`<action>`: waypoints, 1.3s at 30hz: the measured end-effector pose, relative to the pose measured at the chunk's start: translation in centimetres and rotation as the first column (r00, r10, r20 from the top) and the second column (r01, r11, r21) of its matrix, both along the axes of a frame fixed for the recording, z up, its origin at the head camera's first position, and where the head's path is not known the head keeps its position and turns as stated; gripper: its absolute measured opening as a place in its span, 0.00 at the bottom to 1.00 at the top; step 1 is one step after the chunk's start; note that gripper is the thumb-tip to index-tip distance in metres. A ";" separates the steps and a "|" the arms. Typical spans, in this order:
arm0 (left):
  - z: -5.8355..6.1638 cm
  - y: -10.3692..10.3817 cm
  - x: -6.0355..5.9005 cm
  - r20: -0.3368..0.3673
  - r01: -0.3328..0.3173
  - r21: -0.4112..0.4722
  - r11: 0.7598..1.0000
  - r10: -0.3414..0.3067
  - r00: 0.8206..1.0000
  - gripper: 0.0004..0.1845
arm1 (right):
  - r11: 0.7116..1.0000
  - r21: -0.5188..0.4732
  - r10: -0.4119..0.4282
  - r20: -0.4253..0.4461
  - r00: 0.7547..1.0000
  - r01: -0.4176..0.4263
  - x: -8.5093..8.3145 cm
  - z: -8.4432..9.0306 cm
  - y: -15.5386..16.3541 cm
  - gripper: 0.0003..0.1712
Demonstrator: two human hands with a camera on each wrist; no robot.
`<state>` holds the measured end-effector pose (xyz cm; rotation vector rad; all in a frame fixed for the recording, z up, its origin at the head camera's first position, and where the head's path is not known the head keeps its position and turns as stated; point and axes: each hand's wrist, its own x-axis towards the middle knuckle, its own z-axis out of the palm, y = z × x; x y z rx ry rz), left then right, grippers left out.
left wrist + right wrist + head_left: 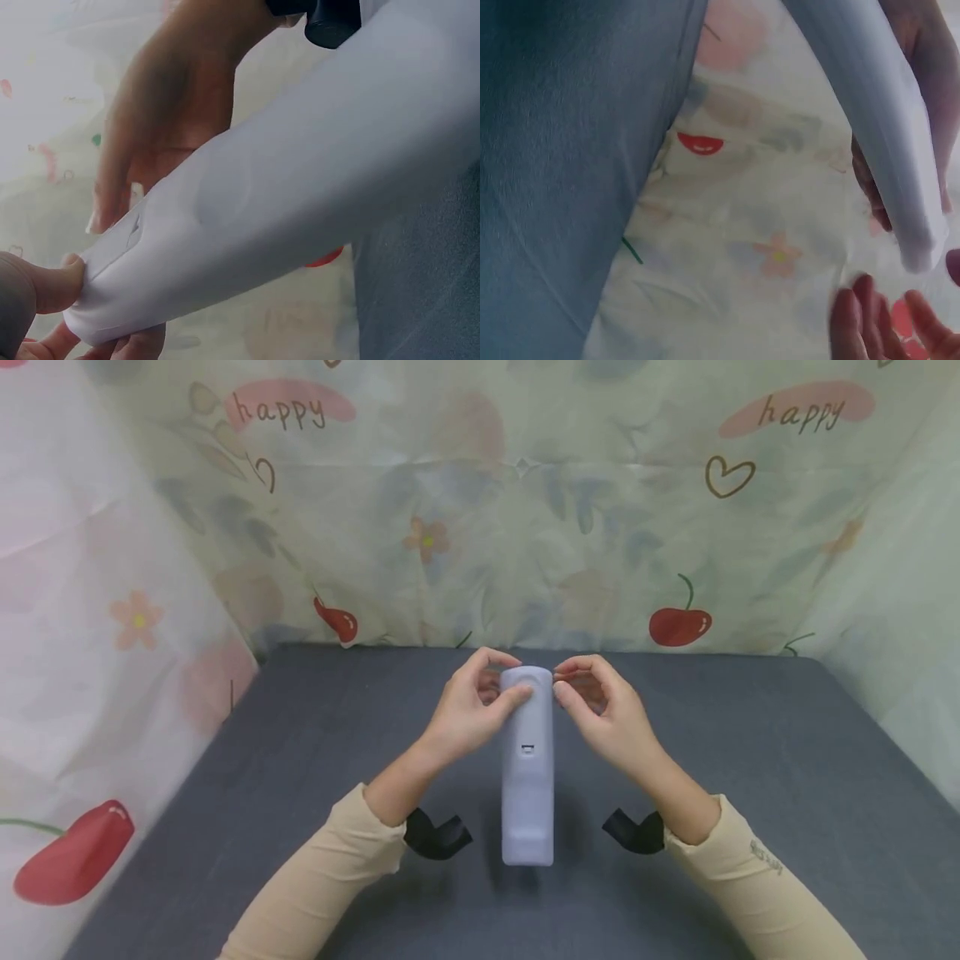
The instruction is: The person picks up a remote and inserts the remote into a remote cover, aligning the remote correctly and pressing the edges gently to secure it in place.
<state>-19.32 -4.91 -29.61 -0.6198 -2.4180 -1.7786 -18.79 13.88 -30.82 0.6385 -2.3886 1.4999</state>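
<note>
The pale silicone sleeve [527, 760] is being held above the grey table [750, 760], its far end pinched by the left hand [468, 710] and right hand [607, 714] (fingertips only); a slip is being risked.

pale sleeve [527, 760] – smooth, matt, rubbery; table cover [750, 752] – grey woven cloth, matt

light: soft, even, fairly bright | shadows: faint, on the near gray table [750, 760] | head view: sharp, edges slightly bent | wrist views: dim, blurred, close-up out of focus
</note>
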 end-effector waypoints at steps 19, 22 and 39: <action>-0.6 -0.2 -0.2 0.222 0.040 0.101 0.994 -0.062 0.973 0.19 | 0.993 -0.080 0.105 0.322 0.941 -0.084 -0.7 0.1 0.0 0.22; -0.8 -0.2 -0.2 0.205 0.026 0.106 0.994 -0.048 0.978 0.18 | 0.993 -0.066 0.110 0.350 0.930 -0.093 -0.8 0.0 0.1 0.23; -1.6 0.4 0.1 -0.042 -0.026 0.006 1.000 0.026 0.999 0.14 | 0.996 -0.058 0.079 0.254 0.964 -0.066 -0.3 -0.2 -0.5 0.17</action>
